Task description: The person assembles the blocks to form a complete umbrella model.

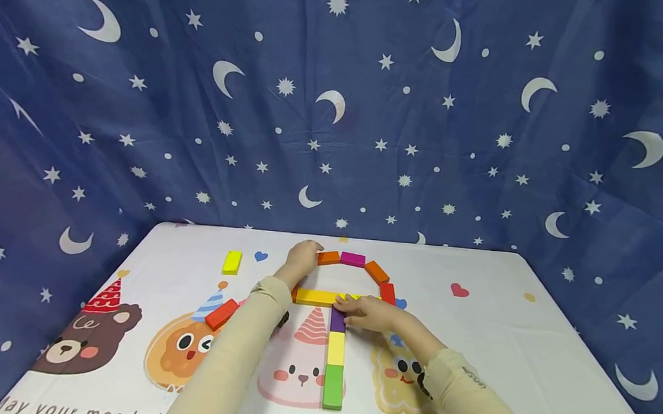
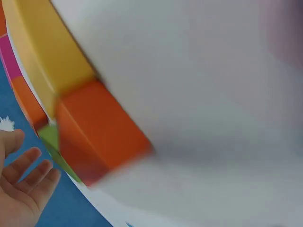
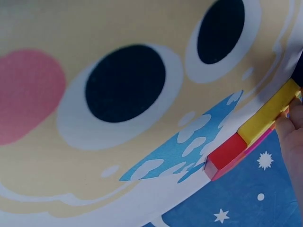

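My left hand (image 1: 303,259) is at the far left of an arch of blocks, beside an orange block (image 1: 328,258). In the left wrist view its fingers (image 2: 33,175) are spread, next to a green block (image 2: 57,152). My right hand (image 1: 371,314) touches the row of yellow blocks (image 1: 316,297) at the base of the arch with its fingers. The arch runs on through a magenta block (image 1: 353,260), another orange block (image 1: 377,272) and a red block (image 1: 387,294). Below the yellow row, a purple block (image 1: 337,320), a pale yellow block (image 1: 336,348) and a green one form a column.
A loose yellow block (image 1: 232,263) lies at the back left. Left of my left forearm lies a red block (image 1: 222,315), with a pink piece partly hidden by the sleeve. The printed white cloth (image 1: 473,332) meets a dark blue curtain (image 1: 336,137) behind.
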